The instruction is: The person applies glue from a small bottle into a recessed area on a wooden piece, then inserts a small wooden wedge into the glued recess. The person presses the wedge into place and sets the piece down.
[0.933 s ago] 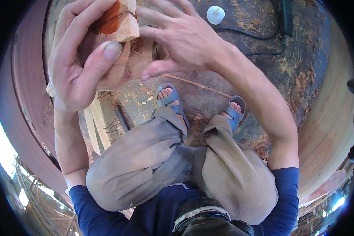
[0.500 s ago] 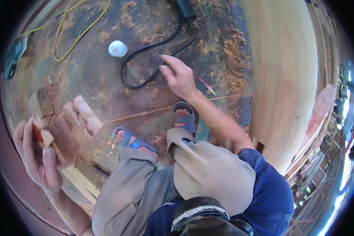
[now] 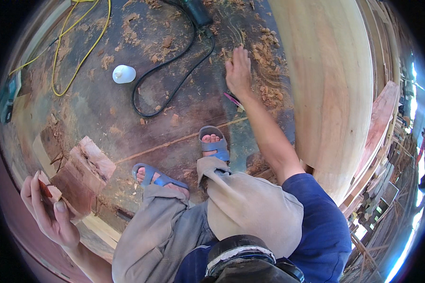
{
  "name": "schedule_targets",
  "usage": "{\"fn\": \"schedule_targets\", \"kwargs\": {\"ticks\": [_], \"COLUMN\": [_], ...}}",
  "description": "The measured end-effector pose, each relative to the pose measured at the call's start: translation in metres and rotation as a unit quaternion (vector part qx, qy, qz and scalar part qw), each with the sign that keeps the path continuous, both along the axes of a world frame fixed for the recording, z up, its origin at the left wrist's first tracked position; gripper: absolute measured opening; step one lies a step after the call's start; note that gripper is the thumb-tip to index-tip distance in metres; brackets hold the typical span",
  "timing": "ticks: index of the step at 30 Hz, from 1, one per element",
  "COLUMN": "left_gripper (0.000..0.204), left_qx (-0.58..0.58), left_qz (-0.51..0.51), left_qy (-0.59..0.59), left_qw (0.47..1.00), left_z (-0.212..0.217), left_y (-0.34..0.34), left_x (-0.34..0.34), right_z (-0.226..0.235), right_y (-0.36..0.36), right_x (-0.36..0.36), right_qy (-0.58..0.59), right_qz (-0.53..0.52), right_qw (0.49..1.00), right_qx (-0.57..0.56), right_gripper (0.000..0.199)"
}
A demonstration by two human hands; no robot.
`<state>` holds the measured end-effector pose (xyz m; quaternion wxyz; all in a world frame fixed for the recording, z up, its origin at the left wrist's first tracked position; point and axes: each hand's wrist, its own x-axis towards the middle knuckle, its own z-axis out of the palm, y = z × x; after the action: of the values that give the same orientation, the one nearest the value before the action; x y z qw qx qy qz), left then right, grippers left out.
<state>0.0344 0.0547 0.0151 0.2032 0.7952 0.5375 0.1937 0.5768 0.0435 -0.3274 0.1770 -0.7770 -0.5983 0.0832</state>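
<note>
On the far left, my left hand [image 3: 52,217] is closed round a small wood piece [image 3: 54,192], reddish brown with a pale end, pinched between thumb and fingers. A larger reddish wood block [image 3: 82,174] stands just beyond it. My right hand [image 3: 239,73] reaches forward, low over the floor beside a patch of wood shavings [image 3: 269,66]. Its fingers are stretched out and nothing shows in them; whether the fingertips touch the floor I cannot tell. By that wrist lies a slim pink and white object [image 3: 233,100], its kind unclear.
A wide pale plank [image 3: 330,94] runs along the right, with more boards behind it. Ahead lie a dark power tool [image 3: 197,12] with a looped black cord [image 3: 174,78], a white bottle [image 3: 123,74] and a yellow cord [image 3: 87,61]. A green tool [image 3: 8,96] lies far left.
My right hand has moved forward and to the right, away from the black cord toward the shavings. The left hand keeps its hold on the wood piece. The whole view has shifted slightly.
</note>
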Motion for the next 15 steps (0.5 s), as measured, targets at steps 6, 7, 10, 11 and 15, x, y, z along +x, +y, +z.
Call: {"fn": "schedule_targets", "kwargs": {"ticks": [6,7,10,11,15], "left_gripper": [0.064,0.064,0.063,0.063,0.062], "left_qx": [-0.009,-0.012,-0.016,-0.015,0.003], "left_qz": [0.021,0.019,0.013,0.014,0.004], "left_qy": [-0.009,-0.005,0.009,0.013,0.025], "left_qw": [1.0,1.0,1.0,1.0,1.0], "left_z": [-0.002,-0.001,0.001,0.002,0.003], "left_y": [-0.004,-0.004,-0.004,-0.004,-0.001], "left_x": [0.0,0.0,-0.001,-0.001,0.001], "right_z": [0.01,0.009,0.008,0.008,0.007], "right_y": [-0.029,-0.032,-0.032,-0.03,-0.031], "right_x": [0.001,0.004,0.005,0.0,-0.033], "right_qy": [0.194,0.151,0.038,-0.023,-0.073], "right_qz": [-0.084,-0.056,-0.037,-0.007,0.073], "right_qw": [0.977,0.986,0.998,1.0,0.99], "right_qx": [0.029,0.049,0.021,0.001,-0.097], "right_gripper": [0.062,0.063,0.066,0.066,0.069]}}
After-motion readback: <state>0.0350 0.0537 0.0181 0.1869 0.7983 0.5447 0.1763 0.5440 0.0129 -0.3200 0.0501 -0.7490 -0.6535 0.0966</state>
